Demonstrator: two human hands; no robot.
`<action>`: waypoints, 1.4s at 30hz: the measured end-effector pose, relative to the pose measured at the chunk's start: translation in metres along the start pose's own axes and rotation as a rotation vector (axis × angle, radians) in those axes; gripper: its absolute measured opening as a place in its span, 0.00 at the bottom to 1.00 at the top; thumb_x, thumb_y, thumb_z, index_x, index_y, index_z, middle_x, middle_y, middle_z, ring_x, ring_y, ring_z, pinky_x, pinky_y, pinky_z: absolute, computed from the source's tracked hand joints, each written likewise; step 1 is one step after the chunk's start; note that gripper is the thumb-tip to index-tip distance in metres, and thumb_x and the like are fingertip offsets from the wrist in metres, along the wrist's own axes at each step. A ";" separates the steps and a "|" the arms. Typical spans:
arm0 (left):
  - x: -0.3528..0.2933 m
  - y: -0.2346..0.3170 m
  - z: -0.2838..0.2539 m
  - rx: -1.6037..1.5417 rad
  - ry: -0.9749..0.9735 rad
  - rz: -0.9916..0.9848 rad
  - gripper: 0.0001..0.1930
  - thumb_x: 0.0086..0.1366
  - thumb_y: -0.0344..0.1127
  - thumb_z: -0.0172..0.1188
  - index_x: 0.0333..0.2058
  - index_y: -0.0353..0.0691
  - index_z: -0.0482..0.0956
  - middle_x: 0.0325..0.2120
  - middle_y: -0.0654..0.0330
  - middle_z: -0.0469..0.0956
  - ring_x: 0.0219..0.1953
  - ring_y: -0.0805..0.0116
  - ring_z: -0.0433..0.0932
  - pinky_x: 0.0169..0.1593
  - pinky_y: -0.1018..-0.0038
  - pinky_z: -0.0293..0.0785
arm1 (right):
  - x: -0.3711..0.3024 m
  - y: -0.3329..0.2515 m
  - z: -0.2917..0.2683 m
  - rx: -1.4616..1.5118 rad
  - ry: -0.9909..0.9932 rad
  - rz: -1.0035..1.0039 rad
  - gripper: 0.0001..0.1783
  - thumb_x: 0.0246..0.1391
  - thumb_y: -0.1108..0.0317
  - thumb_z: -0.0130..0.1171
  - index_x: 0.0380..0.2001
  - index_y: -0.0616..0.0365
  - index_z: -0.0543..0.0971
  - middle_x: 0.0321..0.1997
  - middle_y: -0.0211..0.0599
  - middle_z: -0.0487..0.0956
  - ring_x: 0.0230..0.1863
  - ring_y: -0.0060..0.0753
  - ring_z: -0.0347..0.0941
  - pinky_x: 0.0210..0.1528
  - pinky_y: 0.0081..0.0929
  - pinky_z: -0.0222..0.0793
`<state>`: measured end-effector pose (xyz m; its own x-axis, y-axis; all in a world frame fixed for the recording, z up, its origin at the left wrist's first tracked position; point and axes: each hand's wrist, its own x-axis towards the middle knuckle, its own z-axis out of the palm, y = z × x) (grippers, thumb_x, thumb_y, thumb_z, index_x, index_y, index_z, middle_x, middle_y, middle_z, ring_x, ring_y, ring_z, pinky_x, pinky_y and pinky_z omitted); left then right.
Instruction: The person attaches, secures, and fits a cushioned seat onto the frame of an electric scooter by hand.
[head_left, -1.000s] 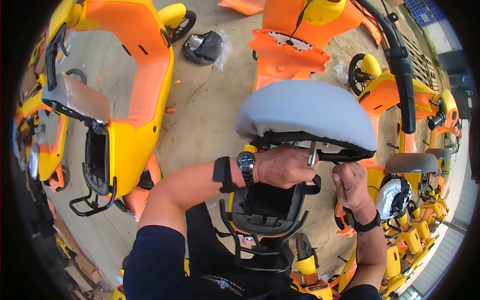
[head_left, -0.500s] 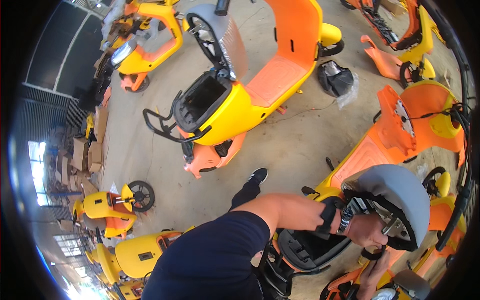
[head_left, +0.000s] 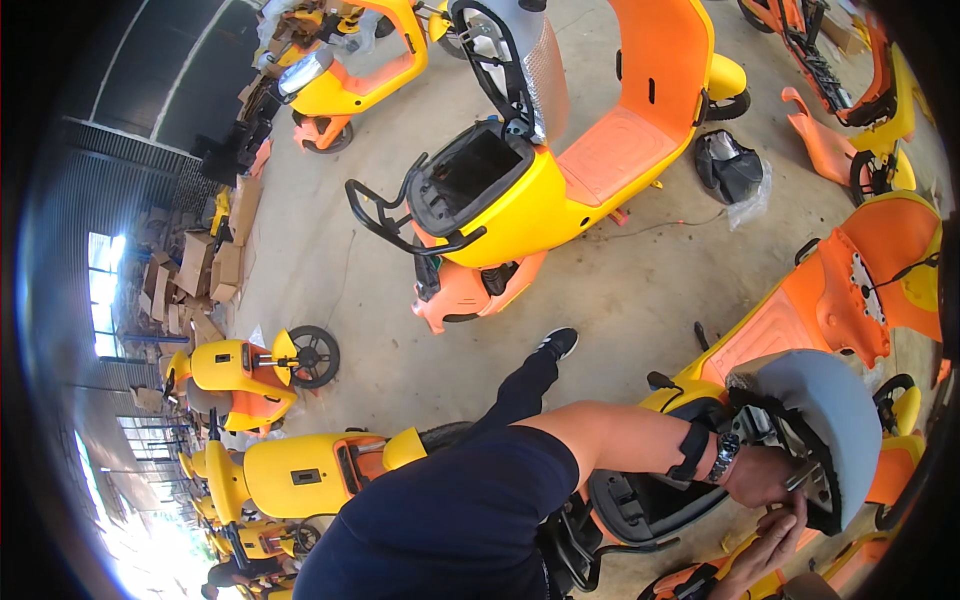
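Observation:
Beside me on the right stands an orange and yellow scooter with its grey seat (head_left: 835, 410) tipped up. Below the seat, the black storage bin (head_left: 650, 505) is uncovered. My left hand (head_left: 765, 476), with a wristwatch (head_left: 724, 455) on its wrist, is closed at the seat's underside, next to a metal bracket (head_left: 803, 474). What it grips is hidden. From below, my right hand (head_left: 772, 545) reaches up with fingers stretched, tips close to the left hand. No object shows in it.
Another yellow scooter (head_left: 520, 210) with a raised seat stands ahead. More scooters (head_left: 300, 485) line the left and lower left. A black part in plastic wrap (head_left: 728, 165) lies on the concrete floor (head_left: 400, 290). Cardboard boxes (head_left: 195, 262) are piled along the left wall.
My view has shifted, so the scooters sit farther right in it. My left hand stays at the seat's underside. More of my right hand's fingers now show beneath it.

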<state>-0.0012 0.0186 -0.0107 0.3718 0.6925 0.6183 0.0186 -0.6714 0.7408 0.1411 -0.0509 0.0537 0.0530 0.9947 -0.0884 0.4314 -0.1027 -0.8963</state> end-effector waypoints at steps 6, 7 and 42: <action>0.004 -0.005 -0.001 0.002 -0.131 -0.047 0.04 0.56 0.32 0.56 0.29 0.40 0.72 0.27 0.53 0.75 0.32 0.50 0.76 0.35 0.59 0.74 | 0.010 -0.013 0.011 -0.092 0.097 -0.089 0.23 0.71 0.59 0.39 0.59 0.63 0.70 0.30 0.21 0.63 0.29 0.15 0.51 0.32 0.14 0.48; 0.005 -0.003 -0.002 0.015 -0.059 -0.041 0.04 0.55 0.32 0.57 0.28 0.39 0.72 0.27 0.53 0.75 0.32 0.50 0.77 0.35 0.59 0.74 | 0.012 -0.010 0.007 -0.089 0.097 -0.089 0.23 0.71 0.59 0.39 0.59 0.63 0.70 0.30 0.21 0.63 0.29 0.15 0.51 0.32 0.14 0.48; 0.004 0.017 -0.017 -0.075 0.180 -0.207 0.05 0.54 0.29 0.61 0.30 0.37 0.78 0.24 0.50 0.75 0.30 0.48 0.76 0.33 0.58 0.72 | 0.012 0.005 -0.083 -0.239 -0.081 -0.154 0.03 0.60 0.80 0.48 0.36 0.69 0.71 0.32 0.32 0.71 0.34 0.22 0.63 0.36 0.22 0.62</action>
<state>-0.0154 0.0147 0.0086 0.1964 0.8532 0.4832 0.0062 -0.4939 0.8695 0.2190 -0.0403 0.0840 -0.0975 0.9952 -0.0021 0.6292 0.0600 -0.7749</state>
